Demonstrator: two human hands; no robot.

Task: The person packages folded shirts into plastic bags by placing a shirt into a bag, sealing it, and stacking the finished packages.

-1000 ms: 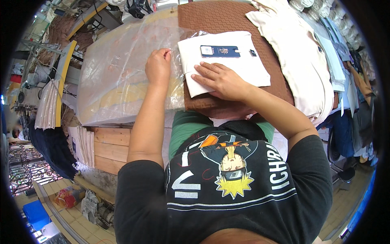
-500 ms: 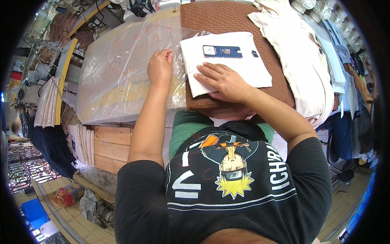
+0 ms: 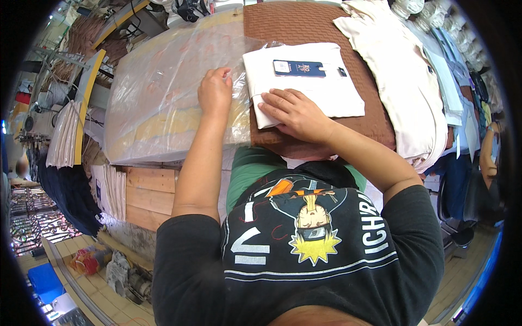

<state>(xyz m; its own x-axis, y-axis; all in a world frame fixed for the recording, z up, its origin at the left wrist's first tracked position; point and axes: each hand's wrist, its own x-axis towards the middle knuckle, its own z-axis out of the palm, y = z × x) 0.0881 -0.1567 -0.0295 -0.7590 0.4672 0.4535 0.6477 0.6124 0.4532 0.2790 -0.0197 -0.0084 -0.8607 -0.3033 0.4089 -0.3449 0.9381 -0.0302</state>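
A folded white garment (image 3: 340,98), apparently a shirt, lies flat on the brown textured cover of the table. A dark blue hang tag (image 3: 299,68) rests on top of it, with a small dark label (image 3: 342,71) to its right. My right hand (image 3: 295,113) lies flat on the garment's near left part, fingers stretched out. Left of the garment, my left hand (image 3: 216,91) is closed over the clear plastic sheeting (image 3: 163,92), its fingers curled. Whether it pinches anything is hidden.
A loose cream garment (image 3: 410,103) drapes along the table's right side. Light blue garments (image 3: 448,81) hang beyond it, near a co-worker's arm (image 3: 488,152). Wrapped white packs (image 3: 66,136) stand at the left by a yellow-edged board (image 3: 88,103).
My right hand has slid slightly nearer to me on the garment. My left hand stays about where it was. At the far right, the co-worker's arm has shifted.
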